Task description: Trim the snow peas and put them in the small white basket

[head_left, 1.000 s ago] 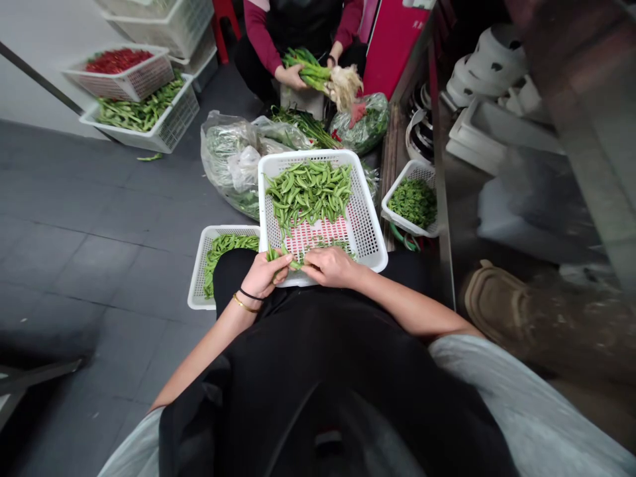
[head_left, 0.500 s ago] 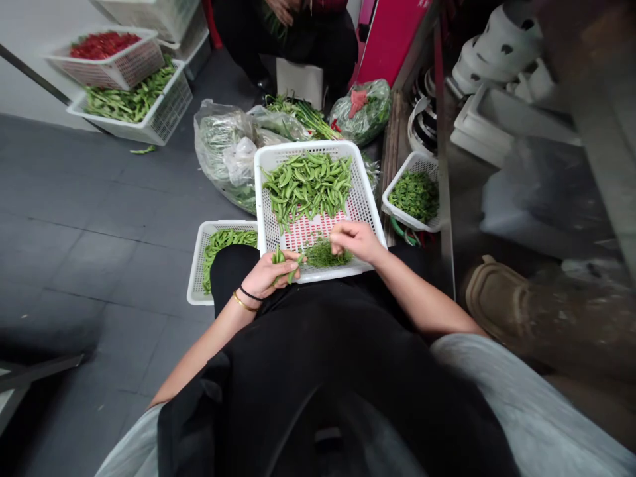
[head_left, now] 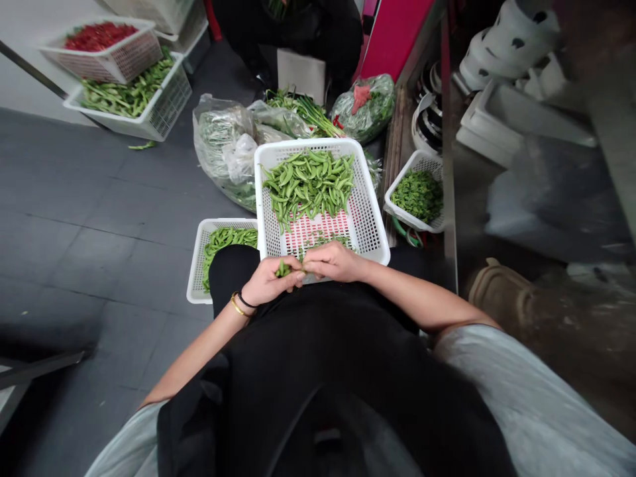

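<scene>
On my lap rests a white perforated basket [head_left: 373, 218] with a heap of green pea pods [head_left: 311, 182] in its far half. My left hand [head_left: 271, 278] is closed around a few pea pods [head_left: 283, 268] at the basket's near edge. Its fingertips meet those of my right hand [head_left: 334, 262], which is pinched at the end of a pod; what lies between those fingers is mostly hidden. Thin green trimmings [head_left: 325, 238] lie in the near part of the basket, largely covered by my right hand.
A second white basket of pods [head_left: 197, 265] stands on the floor by my left knee. Bagged greens [head_left: 223, 146] lie ahead, and a small basket of leaves [head_left: 417, 197] stands right. Stacked baskets [head_left: 149, 122] are at the far left. A person [head_left: 298, 30] sits opposite.
My right hand has moved left from above the trimmings to meet my left hand at the pods. The view has shifted slightly.
</scene>
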Demonstrator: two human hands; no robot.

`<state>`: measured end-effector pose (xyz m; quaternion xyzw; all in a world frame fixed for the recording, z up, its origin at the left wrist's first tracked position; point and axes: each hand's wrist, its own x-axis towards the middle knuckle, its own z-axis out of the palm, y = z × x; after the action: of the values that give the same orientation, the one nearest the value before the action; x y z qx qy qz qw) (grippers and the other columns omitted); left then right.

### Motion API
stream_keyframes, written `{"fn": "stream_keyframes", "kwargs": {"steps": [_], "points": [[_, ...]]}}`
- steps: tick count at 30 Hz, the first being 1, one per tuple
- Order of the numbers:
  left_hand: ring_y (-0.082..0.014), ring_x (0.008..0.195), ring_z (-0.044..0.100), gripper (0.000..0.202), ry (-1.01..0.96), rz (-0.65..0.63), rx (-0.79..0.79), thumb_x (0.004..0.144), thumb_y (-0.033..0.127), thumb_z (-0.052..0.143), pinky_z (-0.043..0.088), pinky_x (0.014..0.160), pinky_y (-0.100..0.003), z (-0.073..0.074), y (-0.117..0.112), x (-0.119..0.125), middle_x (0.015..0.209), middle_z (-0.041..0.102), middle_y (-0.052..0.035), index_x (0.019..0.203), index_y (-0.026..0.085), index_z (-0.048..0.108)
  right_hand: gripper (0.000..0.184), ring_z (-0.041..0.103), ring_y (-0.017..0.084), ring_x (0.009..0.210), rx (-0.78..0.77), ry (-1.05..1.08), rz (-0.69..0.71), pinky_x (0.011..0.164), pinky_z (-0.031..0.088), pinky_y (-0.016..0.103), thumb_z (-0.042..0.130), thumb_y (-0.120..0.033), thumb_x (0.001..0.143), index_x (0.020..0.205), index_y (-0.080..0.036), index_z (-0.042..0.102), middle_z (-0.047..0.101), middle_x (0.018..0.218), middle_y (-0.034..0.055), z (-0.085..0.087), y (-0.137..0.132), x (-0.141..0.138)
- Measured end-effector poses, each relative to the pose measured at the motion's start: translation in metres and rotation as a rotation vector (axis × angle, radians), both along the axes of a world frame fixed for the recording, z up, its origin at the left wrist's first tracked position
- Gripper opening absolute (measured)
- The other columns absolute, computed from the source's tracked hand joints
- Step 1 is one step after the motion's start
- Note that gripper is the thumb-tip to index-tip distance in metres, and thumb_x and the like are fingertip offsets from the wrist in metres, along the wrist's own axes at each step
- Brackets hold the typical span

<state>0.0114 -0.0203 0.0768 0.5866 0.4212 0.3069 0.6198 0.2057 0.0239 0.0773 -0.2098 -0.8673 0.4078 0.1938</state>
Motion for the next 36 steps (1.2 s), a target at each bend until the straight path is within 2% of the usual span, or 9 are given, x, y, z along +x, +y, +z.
{"fn": "stream_keyframes", "kwargs": {"steps": [3, 6, 8, 13, 15, 21, 26, 30, 36], "points": [[-0.0076, 0.045, 0.05, 0.022, -0.052, 0.38, 0.148, 0.077, 0.034, 0.066, 0.041, 0.046, -0.019, -0.005, -0.001, 0.002, 0.057, 0.06, -0.0001, 0.07, 0.014, 0.059, 0.033, 0.052, 0.009, 0.055, -0.149, 0.094, -0.237, 0.059, 0.04, 0.02, 0.034, -0.032, 0.096, 0.074, -0.017, 0.053, 0.056, 0.058, -0.0021, -0.004, -0.006, -0.009], [-0.0076, 0.047, 0.049, 0.024, -0.1, 0.639, 0.136, 0.078, 0.036, 0.065, 0.041, 0.048, -0.019, -0.013, 0.005, 0.001, 0.055, 0.057, 0.0011, 0.068, 0.015, 0.058, 0.031, 0.052, 0.011, 0.061, 0.011, 0.051, -0.346, 0.064, 0.041, 0.022, 0.039, -0.032, 0.093, 0.069, -0.018, 0.053, 0.057, 0.062, 0.0009, -0.01, -0.008, -0.017], [-0.0073, 0.047, 0.048, 0.024, -0.115, 0.578, 0.05, 0.076, 0.036, 0.068, 0.04, 0.047, -0.019, -0.017, 0.01, -0.002, 0.056, 0.057, 0.0007, 0.069, 0.015, 0.059, 0.031, 0.051, 0.011, 0.062, 0.07, 0.003, -0.318, 0.065, 0.04, 0.022, 0.039, -0.031, 0.093, 0.068, -0.018, 0.053, 0.056, 0.063, 0.0011, -0.011, -0.002, -0.018], [-0.0056, 0.036, 0.039, 0.031, -0.24, 0.138, -0.254, 0.067, 0.039, 0.075, 0.028, 0.035, -0.019, -0.02, 0.016, -0.017, 0.05, 0.056, -0.0003, 0.07, 0.013, 0.059, 0.032, 0.049, 0.009, 0.06, 0.052, -0.081, 0.036, 0.061, 0.036, 0.02, 0.039, -0.035, 0.094, 0.07, -0.019, 0.054, 0.054, 0.063, -0.0018, -0.006, 0.026, -0.018], [-0.0054, 0.034, 0.039, 0.03, -0.3, 0.114, -0.281, 0.068, 0.038, 0.075, 0.027, 0.034, -0.019, -0.023, 0.016, -0.017, 0.049, 0.056, -0.0008, 0.069, 0.012, 0.058, 0.034, 0.049, 0.009, 0.06, 0.078, -0.074, 0.051, 0.061, 0.036, 0.02, 0.037, -0.034, 0.095, 0.07, -0.019, 0.053, 0.054, 0.063, -0.0014, -0.006, 0.03, -0.025], [-0.005, 0.033, 0.035, 0.029, -0.589, 0.659, -0.266, 0.073, 0.038, 0.069, 0.026, 0.033, -0.018, -0.027, 0.029, 0.002, 0.045, 0.047, 0.0052, 0.069, 0.016, 0.05, 0.036, 0.053, 0.012, 0.065, 0.258, -0.143, -0.299, 0.064, 0.037, 0.024, 0.032, -0.031, 0.096, 0.072, -0.017, 0.055, 0.059, 0.067, 0.0041, -0.022, 0.023, -0.04], [-0.0087, 0.043, 0.05, 0.03, -0.606, 0.898, -0.3, 0.071, 0.038, 0.07, 0.036, 0.038, -0.02, -0.029, 0.045, -0.017, 0.057, 0.057, 0.0011, 0.069, 0.017, 0.048, 0.028, 0.057, 0.013, 0.065, 0.082, -0.519, -0.009, 0.061, 0.037, 0.023, 0.045, -0.037, 0.092, 0.08, -0.019, 0.063, 0.064, 0.071, 0.0016, -0.041, 0.052, -0.004], [-0.01, 0.043, 0.05, 0.026, -0.651, 0.739, -0.466, 0.07, 0.038, 0.068, 0.038, 0.038, -0.022, -0.029, 0.045, -0.032, 0.057, 0.058, 0.0013, 0.074, 0.017, 0.053, 0.028, 0.063, 0.021, 0.076, 0.181, -0.979, -0.057, 0.062, 0.041, 0.028, 0.056, -0.036, 0.084, 0.104, -0.016, 0.061, 0.068, 0.09, 0.0114, -0.067, 0.098, 0.002], [-0.006, 0.036, 0.04, 0.023, -0.703, 0.447, -0.545, 0.069, 0.028, 0.071, 0.029, 0.033, -0.018, -0.028, 0.034, -0.024, 0.053, 0.05, 0.0045, 0.084, 0.016, 0.058, 0.034, 0.062, 0.026, 0.088, 0.309, -1.032, -0.148, 0.072, 0.044, 0.034, 0.031, -0.009, 0.09, 0.118, -0.005, 0.05, 0.062, 0.106, 0.0217, -0.104, 0.133, -0.032]]}}
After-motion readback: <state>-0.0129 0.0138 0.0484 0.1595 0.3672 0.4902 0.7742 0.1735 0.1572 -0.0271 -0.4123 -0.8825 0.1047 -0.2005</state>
